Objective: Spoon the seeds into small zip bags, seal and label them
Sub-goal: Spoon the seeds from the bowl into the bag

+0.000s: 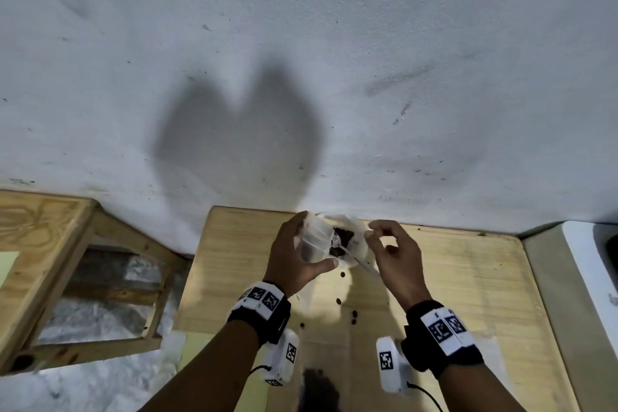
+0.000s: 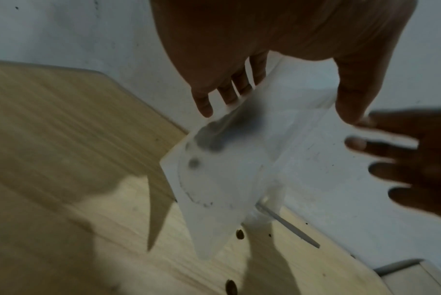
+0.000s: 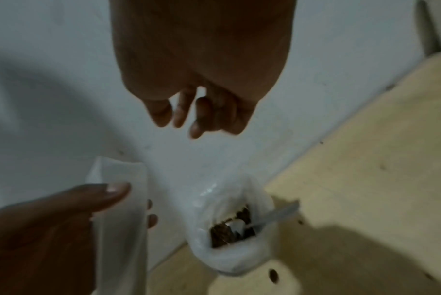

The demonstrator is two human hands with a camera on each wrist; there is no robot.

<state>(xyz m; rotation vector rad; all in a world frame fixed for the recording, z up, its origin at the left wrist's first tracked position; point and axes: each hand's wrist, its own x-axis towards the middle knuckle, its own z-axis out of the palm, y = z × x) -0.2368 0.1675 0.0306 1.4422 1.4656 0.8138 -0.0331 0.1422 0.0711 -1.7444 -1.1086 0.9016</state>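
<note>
Holding a zip bag (image 1: 314,241), left grip (image 1: 297,254) nears seed bag (image 3: 239,229); right grip (image 1: 394,254) loosely curled, empty.

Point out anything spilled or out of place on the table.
Loose seeds lie scattered on the wooden table, below the small zip bag the left hand holds, outside the seed bag.

Wall: your view faces a white rough-plastered wall (image 1: 334,43), marked with dark specks and scuffs.
Shadow: you cast a broad two-lobed shadow (image 1: 237,140) on it.
Table: a pale wooden table (image 1: 468,278) butts against the wall.
Frame: to your left stands a wooden frame (image 1: 43,244).
Floor: mottled grey floor (image 1: 93,321) shows through it.
</note>
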